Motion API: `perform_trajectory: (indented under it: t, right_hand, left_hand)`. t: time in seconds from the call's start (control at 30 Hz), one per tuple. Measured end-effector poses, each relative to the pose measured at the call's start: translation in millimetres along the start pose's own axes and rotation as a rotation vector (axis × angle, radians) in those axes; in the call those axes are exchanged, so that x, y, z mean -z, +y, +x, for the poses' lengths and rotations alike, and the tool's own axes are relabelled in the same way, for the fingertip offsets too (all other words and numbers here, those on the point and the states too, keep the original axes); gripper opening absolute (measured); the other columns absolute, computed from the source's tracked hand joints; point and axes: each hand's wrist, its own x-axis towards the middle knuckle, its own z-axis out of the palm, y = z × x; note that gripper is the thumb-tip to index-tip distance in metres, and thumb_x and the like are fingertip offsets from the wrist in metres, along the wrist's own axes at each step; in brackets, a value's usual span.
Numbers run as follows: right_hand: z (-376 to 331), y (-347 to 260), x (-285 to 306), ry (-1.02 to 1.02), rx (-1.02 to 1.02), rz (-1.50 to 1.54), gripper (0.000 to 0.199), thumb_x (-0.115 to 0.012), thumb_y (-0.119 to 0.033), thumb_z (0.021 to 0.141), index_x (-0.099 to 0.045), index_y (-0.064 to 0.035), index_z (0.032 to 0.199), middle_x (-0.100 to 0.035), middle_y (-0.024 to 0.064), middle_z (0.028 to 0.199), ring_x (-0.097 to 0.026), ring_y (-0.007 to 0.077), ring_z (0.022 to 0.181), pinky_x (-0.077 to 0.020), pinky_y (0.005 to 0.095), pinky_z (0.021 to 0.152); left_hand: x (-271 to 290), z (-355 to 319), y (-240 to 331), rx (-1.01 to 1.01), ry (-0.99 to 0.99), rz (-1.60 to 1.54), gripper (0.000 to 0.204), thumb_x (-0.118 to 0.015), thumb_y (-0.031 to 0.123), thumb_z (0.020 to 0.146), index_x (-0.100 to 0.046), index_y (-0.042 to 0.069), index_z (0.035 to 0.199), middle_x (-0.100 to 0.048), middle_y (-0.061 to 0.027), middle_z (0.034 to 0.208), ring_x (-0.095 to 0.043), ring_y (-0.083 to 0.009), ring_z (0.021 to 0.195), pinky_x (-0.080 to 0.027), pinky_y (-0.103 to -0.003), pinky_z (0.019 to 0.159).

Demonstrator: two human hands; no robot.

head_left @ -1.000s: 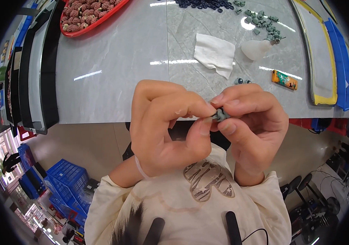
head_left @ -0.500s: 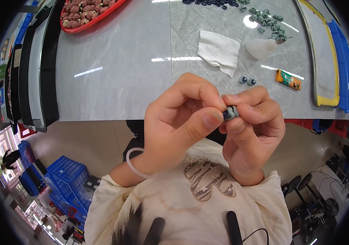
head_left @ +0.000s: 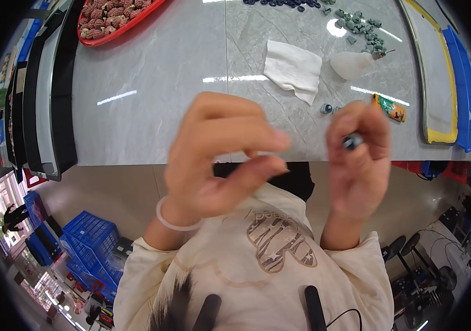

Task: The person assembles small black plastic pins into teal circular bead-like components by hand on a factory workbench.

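Note:
Between the thumb and fingers of my right hand (head_left: 363,165) sits a small round piece (head_left: 351,142), dark blue and grey-green. My left hand (head_left: 219,151) is apart from it, fingers curled, with a gap between thumb and fingertips and nothing in it. Both hands are a little blurred, over the table's near edge. Just beyond my right hand a similar assembled piece (head_left: 326,108) stands on the table; a second one beside it is mostly hidden by my fingers. Loose grey-green pieces (head_left: 363,26) and dark blue rings (head_left: 285,3) lie at the far side.
A white cloth (head_left: 293,70) and a white squeeze bottle with a thin tip (head_left: 351,65) lie on the grey table (head_left: 153,110). Right of them is an orange and green lighter-like item (head_left: 390,108). A red tray (head_left: 119,32) of reddish-brown knobbly balls stands far left. Frames border both sides.
My hands have come apart. The left let go of the small piece and moved left; the right moved right, keeping the piece and covering part of the pair on the table.

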Motion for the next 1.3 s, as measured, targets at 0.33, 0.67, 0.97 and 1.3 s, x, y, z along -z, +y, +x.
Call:
perform_trajectory:
  t: [0.33,0.67,0.97,1.3]
  right_hand:
    - [3,-18,53,0.074,0.248,-1.342,0.022,-0.058,0.01,0.076,-0.062,0.0038,0.096,-0.055,0.0083,0.096,-0.055,0.0147,0.081,-0.0455,0.0255,0.067]
    - [19,-39,61,0.066,0.332,-1.362,0.022,-0.058,0.008,0.074,-0.061,0.0025,0.096,-0.059,0.0073,0.088,-0.054,0.0116,0.076,-0.0427,0.0222,0.07]
    - [70,-54,75,0.2,0.369,-1.512,0.015,-0.06,0.0,0.078,-0.063,0.0016,0.093,-0.062,0.0049,0.084,-0.055,0.0097,0.075,-0.0434,0.0217,0.07]
    - [94,-49,88,0.069,0.466,-1.716,0.012,-0.06,0.002,0.075,-0.059,-0.0003,0.086,-0.062,0.0096,0.083,-0.059,0.0183,0.067,-0.0468,0.0278,0.065]
  left_hand:
    - [49,78,-44,0.062,-0.338,0.694,0.011,-0.059,0.011,0.08,-0.062,0.004,0.088,-0.062,-0.0024,0.079,-0.052,-0.0107,0.064,-0.04,-0.023,0.058]
    - [19,122,-82,-0.668,-0.495,1.256,0.007,-0.064,0.012,0.074,-0.061,0.009,0.08,-0.057,0.0002,0.077,-0.051,-0.0188,0.058,-0.042,-0.027,0.056]
    - [17,129,-81,-0.415,-0.508,1.033,0.008,-0.062,0.009,0.072,-0.058,0.009,0.079,-0.057,0.0001,0.075,-0.048,-0.0145,0.053,-0.04,-0.026,0.051]
    - [25,60,-14,0.408,-0.33,0.255,0.008,-0.059,0.003,0.068,-0.055,0.004,0.075,-0.049,0.0051,0.064,-0.037,-0.0002,0.05,-0.028,-0.016,0.045]
